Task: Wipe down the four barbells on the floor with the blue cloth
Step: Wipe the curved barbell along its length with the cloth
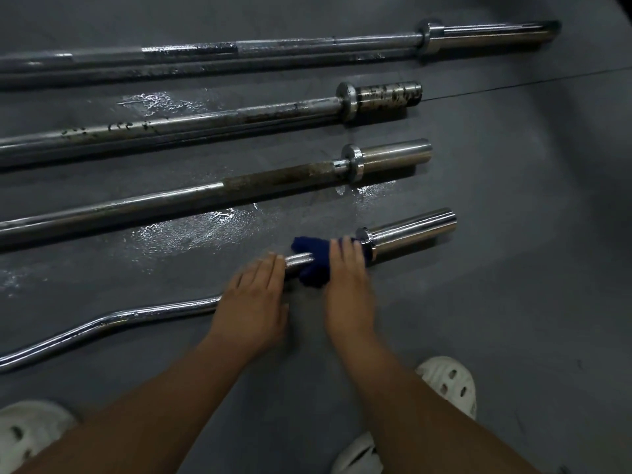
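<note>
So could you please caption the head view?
Right hand wipes curl bar with blue cloth; left hand steadies it.

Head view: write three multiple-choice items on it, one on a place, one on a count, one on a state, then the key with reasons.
1. Where is the cloth?
A. On the nearest, curved barbell, beside its collar
B. On the farthest barbell
C. Flat on the floor, apart from the bars

2. How many barbells lie on the floor?
A. Two
B. Four
C. Six

3. What state is the floor in between the bars?
A. Dry all over
B. Covered with paper
C. Wet in patches

Key:
1 A: the right hand presses the cloth around the curved bar next to the collar, and the left hand rests on the same bar.
2 B: four bars lie side by side.
3 C: shiny wet patches show between the bars.
</note>
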Motion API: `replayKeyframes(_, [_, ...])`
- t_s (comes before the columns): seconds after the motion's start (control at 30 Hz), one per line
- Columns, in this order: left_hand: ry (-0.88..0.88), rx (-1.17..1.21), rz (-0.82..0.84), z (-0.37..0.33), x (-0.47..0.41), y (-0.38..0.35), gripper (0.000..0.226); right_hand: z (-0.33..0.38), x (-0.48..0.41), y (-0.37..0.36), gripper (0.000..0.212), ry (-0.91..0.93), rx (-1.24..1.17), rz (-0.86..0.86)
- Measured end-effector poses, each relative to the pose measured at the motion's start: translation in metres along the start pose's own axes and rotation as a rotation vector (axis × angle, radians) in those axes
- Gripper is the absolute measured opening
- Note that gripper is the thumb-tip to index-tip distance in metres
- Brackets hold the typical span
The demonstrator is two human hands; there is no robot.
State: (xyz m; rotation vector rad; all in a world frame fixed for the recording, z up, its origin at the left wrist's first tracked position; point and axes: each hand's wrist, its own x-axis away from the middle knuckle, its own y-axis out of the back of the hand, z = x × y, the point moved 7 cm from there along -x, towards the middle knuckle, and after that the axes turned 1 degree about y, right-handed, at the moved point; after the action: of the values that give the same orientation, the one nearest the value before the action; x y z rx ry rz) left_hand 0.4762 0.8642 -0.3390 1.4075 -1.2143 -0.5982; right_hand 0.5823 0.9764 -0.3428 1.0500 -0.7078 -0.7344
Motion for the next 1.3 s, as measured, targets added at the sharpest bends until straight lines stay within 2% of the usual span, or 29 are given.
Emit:
replayKeyframes(0.03, [-0.001,-0.005,-0.009,0.001,0.000,0.001,0.078,0.006,0.002,-0.001,0.078,-0.054,-0.008,-0.013])
replayKeyframes(0.07, [-0.002,-0.010,-0.015,0.001,0.000,0.001,0.078,0.022,0.005,-0.003,0.078,-0.029,-0.018,0.000])
replayKeyframes(0.17, [-0.004,0.007,-0.009,0.002,0.004,0.001,0.078,0.050,0.015,-0.016,0.078,0.247,0.013,0.107])
replayKeyframes(0.2, [0.000,0.007,-0.006,0.004,0.007,0.001,0.079,0.043,0.013,-0.014,0.077,0.275,0.035,0.117])
replayKeyframes(0.23, [0.001,0.001,-0.001,0.005,0.011,0.002,0.080,0.030,0.010,-0.011,0.076,0.226,0.048,0.093])
replayKeyframes(0.33, [0.008,-0.003,-0.008,0.012,0.019,0.001,0.079,0.002,0.010,-0.003,0.081,-0.100,0.012,-0.010])
replayKeyframes(0.37, [0.009,-0.001,-0.004,0.014,0.020,0.000,0.079,0.008,0.012,-0.007,0.083,-0.115,0.011,0.007])
replayKeyframes(0.53, [0.022,0.003,0.002,0.020,0.026,-0.006,0.085,0.027,0.016,-0.011,0.087,0.183,0.155,0.087])
replayKeyframes(0.6, [0.020,0.001,0.011,0.019,0.028,-0.008,0.086,0.013,0.011,-0.007,0.081,0.151,0.161,0.045])
replayKeyframes(0.73, [0.016,0.006,0.023,0.020,0.028,-0.011,0.087,0.010,-0.005,0.010,0.051,0.019,0.014,-0.106])
replayKeyframes(0.9, [0.040,0.019,0.033,0.018,0.026,-0.011,0.087,0.003,-0.017,0.022,0.047,-0.156,-0.139,-0.198])
replayKeyframes(0.97, [0.047,0.030,0.026,0.017,0.023,-0.010,0.086,0.025,-0.004,0.007,0.042,-0.112,-0.102,-0.163])
replayKeyframes(1.07, [0.036,0.036,0.029,0.015,0.022,-0.007,0.088,0.058,0.009,-0.014,0.041,0.178,0.002,-0.035])
replayKeyframes(1.1, [0.033,0.031,0.023,0.015,0.023,-0.006,0.088,0.053,0.004,-0.013,0.040,0.202,0.019,-0.027])
replayKeyframes(1.23, [0.036,0.024,0.025,0.021,0.027,-0.008,0.088,0.023,0.002,-0.002,0.042,-0.112,-0.094,-0.147])
replayKeyframes(1.3, [0.033,0.020,0.024,0.021,0.027,-0.008,0.087,0.055,0.011,-0.014,0.044,0.007,-0.100,-0.080])
